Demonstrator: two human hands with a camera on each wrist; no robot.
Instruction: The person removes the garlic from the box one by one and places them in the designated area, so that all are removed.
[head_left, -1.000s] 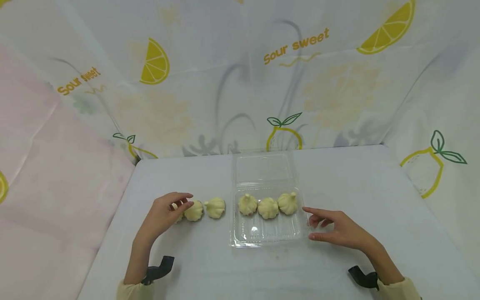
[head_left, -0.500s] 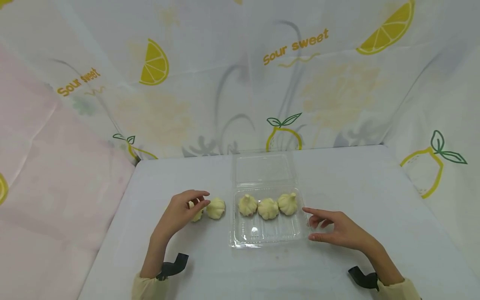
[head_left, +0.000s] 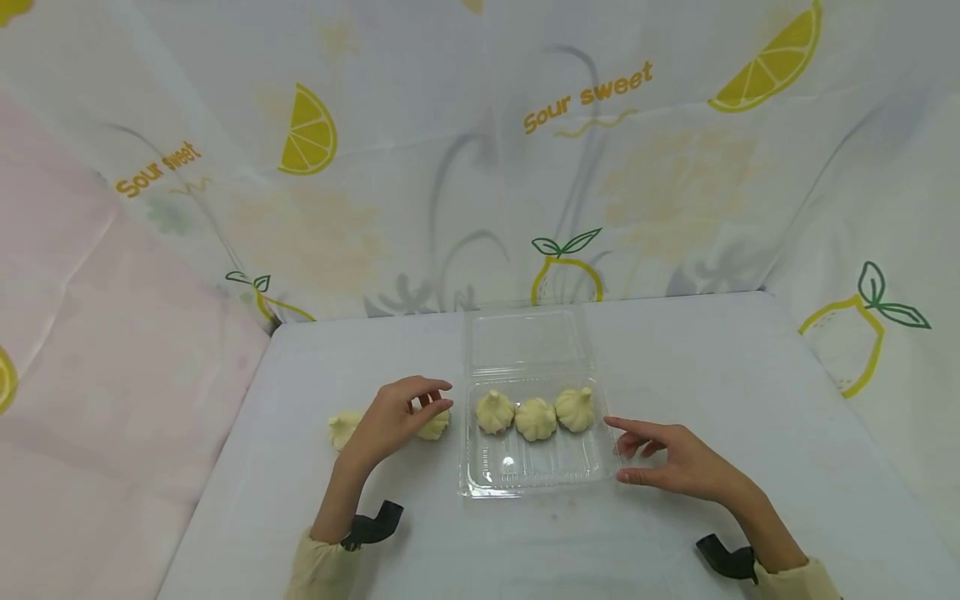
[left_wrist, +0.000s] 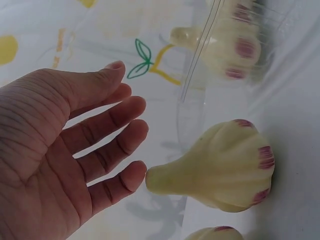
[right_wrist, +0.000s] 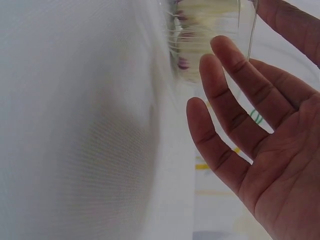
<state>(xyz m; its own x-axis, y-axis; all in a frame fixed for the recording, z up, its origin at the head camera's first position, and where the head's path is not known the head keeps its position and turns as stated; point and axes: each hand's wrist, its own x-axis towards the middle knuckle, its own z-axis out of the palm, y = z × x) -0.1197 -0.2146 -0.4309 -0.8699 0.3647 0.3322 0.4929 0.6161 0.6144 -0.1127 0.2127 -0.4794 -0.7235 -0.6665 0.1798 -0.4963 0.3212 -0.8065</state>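
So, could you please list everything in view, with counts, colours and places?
Table: one, white, centre.
Plastic container: one, transparent, mid-table, lid open.
Boxed garlic bulbs: three, cream, inside the container.
Loose garlic bulbs: at least two, cream, left of the container.
Lemon-print backdrop: count unclear, white, pinkish at left, around the table.
Wrist devices: two, black, one per wrist.
Sleeves: two, cream, bottom edge.
Left hand: one, near the loose bulbs.
Right hand: one, at container's right edge.

A white fabric backdrop (head_left: 420, 200) printed with yellow lemons hangs behind the white rectangular bench (head_left: 690, 367); pale pink fabric (head_left: 127, 367) hangs left.
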